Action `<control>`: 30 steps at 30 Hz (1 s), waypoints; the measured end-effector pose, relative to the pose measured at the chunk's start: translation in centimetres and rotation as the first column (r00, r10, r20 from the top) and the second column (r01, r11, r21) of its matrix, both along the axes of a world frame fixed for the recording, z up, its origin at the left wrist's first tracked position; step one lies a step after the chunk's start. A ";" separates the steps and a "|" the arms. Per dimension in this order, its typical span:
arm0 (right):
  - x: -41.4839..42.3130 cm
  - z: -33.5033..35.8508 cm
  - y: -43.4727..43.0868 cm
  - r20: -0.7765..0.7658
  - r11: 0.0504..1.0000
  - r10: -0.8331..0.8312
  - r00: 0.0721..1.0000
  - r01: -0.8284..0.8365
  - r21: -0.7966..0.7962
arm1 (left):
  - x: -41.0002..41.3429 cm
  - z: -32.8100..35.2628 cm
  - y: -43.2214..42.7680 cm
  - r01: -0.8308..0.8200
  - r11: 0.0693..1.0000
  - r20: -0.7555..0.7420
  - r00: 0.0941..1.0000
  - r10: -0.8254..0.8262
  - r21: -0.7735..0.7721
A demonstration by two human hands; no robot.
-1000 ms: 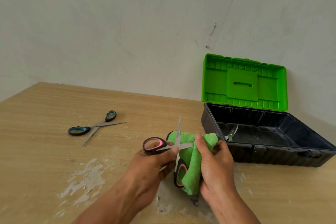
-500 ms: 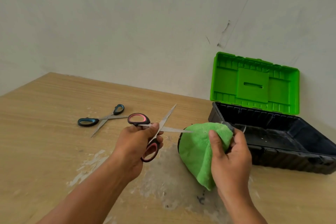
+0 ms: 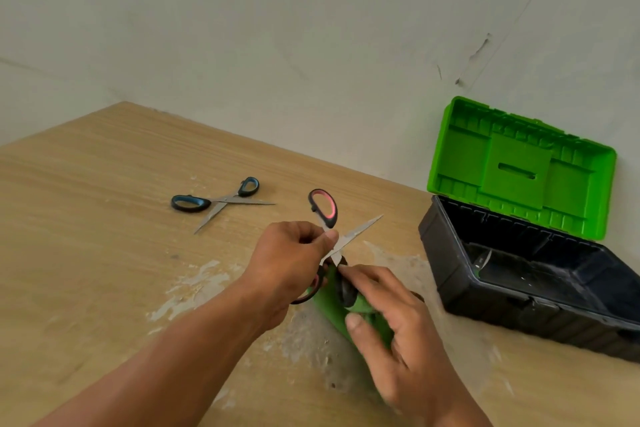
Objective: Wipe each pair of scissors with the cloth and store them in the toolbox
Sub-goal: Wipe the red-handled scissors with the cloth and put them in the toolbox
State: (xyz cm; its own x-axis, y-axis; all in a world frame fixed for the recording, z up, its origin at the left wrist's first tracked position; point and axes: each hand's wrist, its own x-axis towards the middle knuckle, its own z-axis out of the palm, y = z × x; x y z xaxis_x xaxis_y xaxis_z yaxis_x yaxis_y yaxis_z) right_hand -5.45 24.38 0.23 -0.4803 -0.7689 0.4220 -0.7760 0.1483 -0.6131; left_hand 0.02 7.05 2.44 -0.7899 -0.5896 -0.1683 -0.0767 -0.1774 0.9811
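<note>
While the pink-and-black-handled steel scissors (image 3: 356,233) are held open at the centre of the frame, their pivot area is pinched between the thumb and curled fingers of the left hand (image 3: 291,267). One handle loop is raised above that hand and one blade is pointed toward the upper right; the other blade is hidden in the crumpled green microfibre cloth (image 3: 332,312). That cloth is gripped by the right hand (image 3: 408,340), whose fingers are folded round it just below the left hand. A second pair, the blue-and-black-handled scissors (image 3: 221,203), is laid open on the worn wooden table (image 3: 86,218), left of centre. At the right, the black plastic toolbox (image 3: 502,312) is seen with its bright green lid (image 3: 460,156) raised against the wall.
</note>
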 end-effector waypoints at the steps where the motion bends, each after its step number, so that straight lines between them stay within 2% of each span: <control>1: 0.2 0.2 -0.3 0.028 0.999 -0.006 1.000 0.007 -0.032 | 0.0 -0.1 0.0 0.000 1.000 0.003 1.000 0.000 -0.019; 4: -0.1 0.3 -1.4 0.036 0.977 -0.145 0.989 0.149 -0.154 | -0.1 -0.3 0.4 0.015 0.998 -0.001 1.000 -0.015 -0.053; 6: -0.3 0.0 -1.7 0.083 0.959 -0.232 0.969 0.242 -0.147 | -0.3 -0.3 0.5 0.012 0.997 -0.001 1.000 -0.012 -0.072; 9: -0.3 -0.3 -1.1 0.245 0.948 -0.275 0.929 0.305 -0.093 | -0.3 -0.3 0.3 -0.022 0.997 -0.022 1.000 0.021 -0.068; 12: -0.2 0.1 -1.2 0.316 0.928 -0.305 0.899 0.355 -0.116 | -0.4 -0.3 0.4 -0.014 0.995 -0.020 1.000 0.012 -0.095; 17: 0.0 0.5 -2.4 0.368 0.914 -0.306 0.878 0.379 -0.144 | -0.6 -0.7 0.9 0.020 0.996 -0.029 0.999 -0.022 -0.089; 22: 0.3 1.1 -1.2 0.482 0.919 -0.273 0.832 0.374 -0.125 | -0.4 -0.4 0.9 -0.002 0.997 -0.046 0.999 -0.002 -0.073; 30: 0.4 1.4 -1.6 0.524 0.905 -0.288 0.802 0.407 -0.126 | -0.4 -0.2 1.3 0.015 0.999 -0.054 0.998 -0.017 -0.034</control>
State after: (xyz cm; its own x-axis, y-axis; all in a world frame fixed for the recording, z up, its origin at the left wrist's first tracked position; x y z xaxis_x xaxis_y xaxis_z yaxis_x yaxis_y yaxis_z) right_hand -5.06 22.77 1.65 -0.8828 -0.4246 0.2009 -0.2934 0.1643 -0.9418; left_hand -0.34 8.32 2.20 -0.8070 -0.5811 -0.1051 -0.0254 -0.1438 0.9893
